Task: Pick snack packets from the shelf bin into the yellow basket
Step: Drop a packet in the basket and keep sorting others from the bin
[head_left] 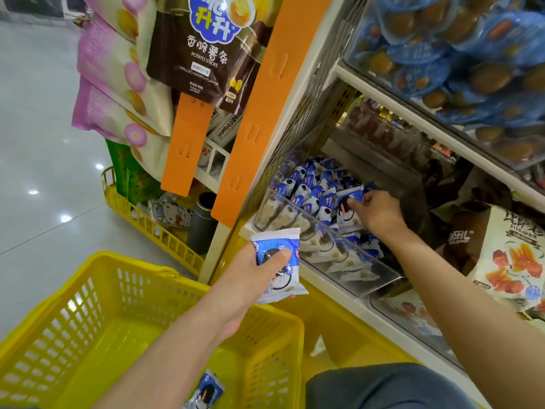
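A yellow basket [88,326] sits on the floor at the lower left, with one blue-and-white snack packet [206,389] lying inside near its front. My left hand [256,276] grips another blue-and-white packet [278,268] above the basket's far right corner, thumb across its front. My right hand [374,209] reaches into the clear shelf bin [348,255] and pinches a packet [349,206] on top of the pile of several blue-and-white packets [309,187].
An orange shelf post [265,93] stands left of the bin. Hanging potato stick bags [203,45] and pink bags [112,84] crowd the upper left. A second yellow rack [147,222] holds goods by the floor. Brown and orange snack bags [507,255] lie right of the bin.
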`<state>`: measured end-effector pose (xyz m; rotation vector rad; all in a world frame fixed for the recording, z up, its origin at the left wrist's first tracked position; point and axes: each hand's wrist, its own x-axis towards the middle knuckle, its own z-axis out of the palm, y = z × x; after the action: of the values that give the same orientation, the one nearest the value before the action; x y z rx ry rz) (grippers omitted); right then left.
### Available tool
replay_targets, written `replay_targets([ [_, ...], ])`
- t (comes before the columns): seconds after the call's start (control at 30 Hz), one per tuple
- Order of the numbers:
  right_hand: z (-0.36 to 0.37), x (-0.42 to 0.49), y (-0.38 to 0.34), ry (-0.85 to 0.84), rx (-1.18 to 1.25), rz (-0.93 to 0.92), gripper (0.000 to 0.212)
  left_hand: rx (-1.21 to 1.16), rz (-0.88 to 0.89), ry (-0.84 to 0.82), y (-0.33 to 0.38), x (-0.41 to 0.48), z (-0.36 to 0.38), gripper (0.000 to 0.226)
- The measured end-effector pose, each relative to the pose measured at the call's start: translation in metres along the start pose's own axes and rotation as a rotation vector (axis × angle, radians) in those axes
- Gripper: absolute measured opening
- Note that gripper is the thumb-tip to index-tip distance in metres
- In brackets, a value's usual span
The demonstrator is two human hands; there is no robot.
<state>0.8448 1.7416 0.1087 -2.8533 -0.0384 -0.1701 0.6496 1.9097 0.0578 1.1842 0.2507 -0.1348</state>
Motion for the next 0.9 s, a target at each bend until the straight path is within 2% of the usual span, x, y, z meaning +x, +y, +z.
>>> replay_targets([
  [0.17, -0.005, -0.009, 0.003, -0.089, -0.087, -0.094, 0.030, 0.007, 0.012, -0.005, 0.000, 0.002, 0.000, 0.015],
  [0.37, 0.000, -0.001, -0.011, -0.205, -0.199, 0.017, 0.033, 0.019, -0.011, -0.016, -0.002, 0.002, 0.003, 0.019],
  [0.47, 0.007, 0.006, -0.015, -0.158, -0.098, 0.057, 0.038, 0.018, -0.013, -0.006, -0.003, 0.002, 0.002, 0.015],
  [0.6, 0.013, 0.009, -0.021, -0.071, 0.053, 0.064, 0.044, 0.020, -0.009, -0.002, -0.002, 0.002, 0.000, 0.019],
  [0.7, 0.015, 0.008, -0.021, -0.164, 0.081, 0.058, 0.043, 0.014, -0.020, 0.005, -0.002, 0.003, 0.000, 0.020],
  [0.8, 0.011, 0.005, -0.016, -0.331, 0.273, 0.114, 0.019, 0.017, -0.023, 0.004, -0.002, 0.003, 0.001, 0.020],
  [0.9, 0.011, 0.007, -0.009, -0.353, 0.415, 0.179, 0.030, 0.016, -0.033, 0.010, -0.002, 0.004, 0.002, 0.024],
])
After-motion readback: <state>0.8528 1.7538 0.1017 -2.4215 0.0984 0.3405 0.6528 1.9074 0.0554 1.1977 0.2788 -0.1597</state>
